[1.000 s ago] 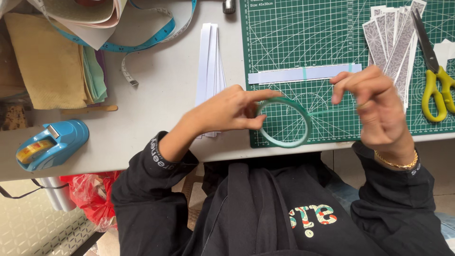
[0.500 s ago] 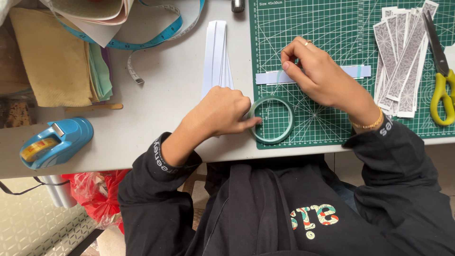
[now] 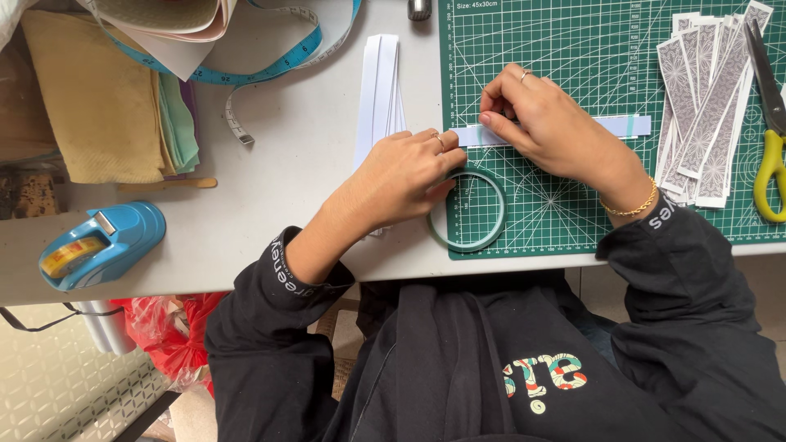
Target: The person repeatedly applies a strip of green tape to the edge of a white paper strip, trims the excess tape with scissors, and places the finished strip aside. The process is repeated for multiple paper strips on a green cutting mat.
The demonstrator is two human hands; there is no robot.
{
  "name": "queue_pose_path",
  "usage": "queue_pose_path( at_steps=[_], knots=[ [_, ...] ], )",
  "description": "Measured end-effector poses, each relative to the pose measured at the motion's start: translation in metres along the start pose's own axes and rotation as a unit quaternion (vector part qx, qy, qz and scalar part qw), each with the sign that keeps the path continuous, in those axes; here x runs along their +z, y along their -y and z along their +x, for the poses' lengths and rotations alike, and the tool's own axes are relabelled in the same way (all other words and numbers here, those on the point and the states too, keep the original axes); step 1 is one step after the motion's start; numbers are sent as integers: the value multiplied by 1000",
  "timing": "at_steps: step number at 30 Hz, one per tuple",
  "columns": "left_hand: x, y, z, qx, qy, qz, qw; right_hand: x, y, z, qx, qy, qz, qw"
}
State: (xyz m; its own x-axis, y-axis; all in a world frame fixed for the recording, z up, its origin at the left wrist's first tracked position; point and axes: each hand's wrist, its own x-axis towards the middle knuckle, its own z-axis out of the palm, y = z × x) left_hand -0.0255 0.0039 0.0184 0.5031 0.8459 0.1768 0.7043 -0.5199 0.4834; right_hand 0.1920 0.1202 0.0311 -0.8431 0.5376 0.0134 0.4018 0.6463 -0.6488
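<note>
On the green cutting mat (image 3: 573, 49) lies a pale blue paper strip (image 3: 630, 125), running left to right. My right hand (image 3: 548, 127) presses its fingertips down on the strip's left part. My left hand (image 3: 405, 176) rests at the mat's left edge, its fingers touching the strip's left end and the rim of a green tape roll (image 3: 468, 211) that lies flat just below. Tape between the roll and the strip is too thin to make out.
Several patterned paper strips (image 3: 704, 98) and yellow-handled scissors (image 3: 770, 123) lie at the mat's right. White paper strips (image 3: 378, 82) sit left of the mat. A blue tape dispenser (image 3: 98, 244), folded fabric (image 3: 98, 98) and a blue measuring tape (image 3: 270, 65) occupy the table's left.
My right hand came down from mid-air to the pale blue strip and slid left along it. The tape roll dropped flat onto the mat, with my left hand following it.
</note>
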Motion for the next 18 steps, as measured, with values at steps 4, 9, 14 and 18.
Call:
queue_pose_path(
  at_steps=[4, 9, 14, 18],
  knots=[
    [4, 2, 1, -36, -30, -2, 999, 2, 1, -1, -22, -11, -15, 1000],
    [13, 6, 3, -32, -111, 59, 992, 3, 4, -2, -48, -25, -49, 997],
    [20, 11, 2, -32, -105, 44, 993, 4, 4, -1, -33, -27, -31, 999],
    [20, 11, 2, -41, -102, 36, 993, 5, 3, -1, -32, -29, -28, 999]
  ],
)
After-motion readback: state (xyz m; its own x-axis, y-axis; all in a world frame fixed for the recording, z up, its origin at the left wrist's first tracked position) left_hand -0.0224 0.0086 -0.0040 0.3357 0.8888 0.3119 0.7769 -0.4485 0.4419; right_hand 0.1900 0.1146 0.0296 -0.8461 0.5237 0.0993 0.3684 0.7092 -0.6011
